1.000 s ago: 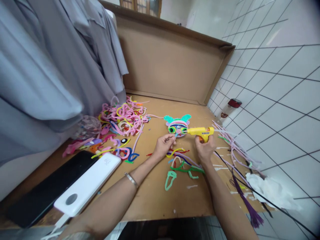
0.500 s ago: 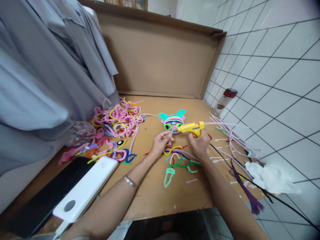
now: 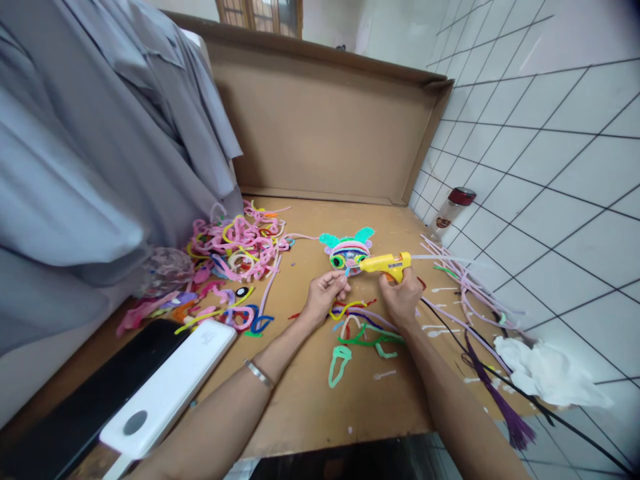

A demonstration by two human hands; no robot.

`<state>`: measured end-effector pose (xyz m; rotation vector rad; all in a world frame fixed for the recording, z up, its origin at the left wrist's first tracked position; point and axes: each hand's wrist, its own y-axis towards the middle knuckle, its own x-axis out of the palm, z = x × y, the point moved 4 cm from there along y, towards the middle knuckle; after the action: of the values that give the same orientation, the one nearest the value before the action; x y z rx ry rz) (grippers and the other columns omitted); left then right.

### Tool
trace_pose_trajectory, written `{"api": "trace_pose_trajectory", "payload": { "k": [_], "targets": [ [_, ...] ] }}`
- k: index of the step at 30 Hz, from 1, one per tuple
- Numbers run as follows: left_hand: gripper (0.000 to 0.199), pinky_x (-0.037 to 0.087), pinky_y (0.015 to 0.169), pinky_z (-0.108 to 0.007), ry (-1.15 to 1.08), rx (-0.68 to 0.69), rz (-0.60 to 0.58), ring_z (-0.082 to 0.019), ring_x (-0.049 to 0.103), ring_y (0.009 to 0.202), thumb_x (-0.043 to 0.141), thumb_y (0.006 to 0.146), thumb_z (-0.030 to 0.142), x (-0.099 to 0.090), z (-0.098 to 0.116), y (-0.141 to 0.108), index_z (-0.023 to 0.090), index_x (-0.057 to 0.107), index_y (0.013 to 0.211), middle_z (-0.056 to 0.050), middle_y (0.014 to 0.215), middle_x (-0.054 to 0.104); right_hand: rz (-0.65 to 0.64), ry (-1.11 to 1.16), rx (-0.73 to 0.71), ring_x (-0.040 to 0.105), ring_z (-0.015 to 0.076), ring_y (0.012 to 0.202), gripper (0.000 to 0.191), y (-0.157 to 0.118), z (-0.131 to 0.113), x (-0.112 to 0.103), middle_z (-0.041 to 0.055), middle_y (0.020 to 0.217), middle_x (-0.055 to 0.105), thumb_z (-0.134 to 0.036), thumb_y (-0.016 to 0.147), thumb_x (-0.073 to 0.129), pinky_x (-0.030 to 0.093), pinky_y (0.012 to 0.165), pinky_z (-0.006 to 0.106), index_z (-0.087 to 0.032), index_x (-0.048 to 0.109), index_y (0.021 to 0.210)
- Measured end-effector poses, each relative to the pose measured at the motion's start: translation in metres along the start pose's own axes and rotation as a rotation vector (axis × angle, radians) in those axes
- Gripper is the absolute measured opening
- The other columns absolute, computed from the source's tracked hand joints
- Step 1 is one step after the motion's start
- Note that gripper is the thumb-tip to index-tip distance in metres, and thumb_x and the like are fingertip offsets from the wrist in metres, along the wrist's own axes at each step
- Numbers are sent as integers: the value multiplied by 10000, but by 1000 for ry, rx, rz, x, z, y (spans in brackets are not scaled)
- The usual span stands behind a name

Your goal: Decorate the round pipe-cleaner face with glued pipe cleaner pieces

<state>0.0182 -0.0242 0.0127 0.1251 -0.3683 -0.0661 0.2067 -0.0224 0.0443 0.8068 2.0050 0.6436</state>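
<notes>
My right hand (image 3: 404, 292) is wrapped round the grip of a yellow hot glue gun (image 3: 385, 263), its nozzle pointing left. Between the fingertips of my left hand (image 3: 327, 293) is a small light-blue pipe cleaner piece (image 3: 347, 272), close to the nozzle; whether they touch I cannot tell. Just behind both lies a colourful pipe cleaner animal head (image 3: 349, 249) with green ears and round yellow-green eyes. Its lower part is partly covered by the nozzle and my fingers. Loose pipe cleaners (image 3: 370, 333) in green, yellow and purple lie in front of my hands.
A heap of pink pipe cleaners (image 3: 235, 243) is at the left, near a white power bank (image 3: 170, 390) and a black slab (image 3: 95, 400). At the right are lilac pipe cleaners (image 3: 470, 287), a bottle (image 3: 453, 210), white tissue (image 3: 550, 370) and a purple tassel (image 3: 505, 413). Cardboard (image 3: 320, 120) stands behind.
The whole view has shifted slightly, so things appear a little lower. Both hands keep their holds, with the glue gun still beside the light-blue piece.
</notes>
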Motion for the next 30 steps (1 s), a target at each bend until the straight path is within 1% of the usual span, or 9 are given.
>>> {"api": "trace_pose_trajectory", "payload": {
  "k": [4,12,17,20,25,30],
  "targets": [
    [444,379,511,-214,-8,-3,1,-59,472,479,759,651,508,0,0,0,136,640,862,18,620,628,6,26,62,585,222,680,237,1,2,0,60,738,627,-394,728,517,458,670,329,-194,559,848],
    [445,380,514,-217,-16,-1,-1,-59,469,477,759,652,513,-1,1,0,136,639,856,19,619,624,-11,33,20,567,211,656,241,-1,-4,1,61,728,635,-380,709,514,453,651,320,-185,576,837],
    [428,375,516,-216,-23,6,4,-61,469,479,757,656,510,-1,-1,1,140,647,840,18,616,625,12,43,75,550,204,629,243,0,0,0,47,682,616,-406,698,525,447,637,318,-189,572,795],
    [431,370,513,-215,-39,5,12,-61,468,476,761,651,512,-1,-1,2,141,646,837,18,610,625,-12,79,99,534,196,594,263,0,-1,0,39,657,603,-417,696,525,438,609,312,-183,579,803],
    [437,367,510,-215,-41,1,10,-60,467,472,765,646,516,1,2,1,136,652,829,14,607,628,-76,110,79,500,180,553,266,-3,-6,2,39,650,604,-407,682,512,417,586,305,-180,587,797],
    [440,369,510,-214,-44,-11,12,-62,471,477,767,644,517,1,3,0,133,653,827,9,611,631,-30,61,146,481,177,537,273,-1,-3,1,31,603,586,-438,686,516,390,568,300,-185,579,766]
  ]
}}
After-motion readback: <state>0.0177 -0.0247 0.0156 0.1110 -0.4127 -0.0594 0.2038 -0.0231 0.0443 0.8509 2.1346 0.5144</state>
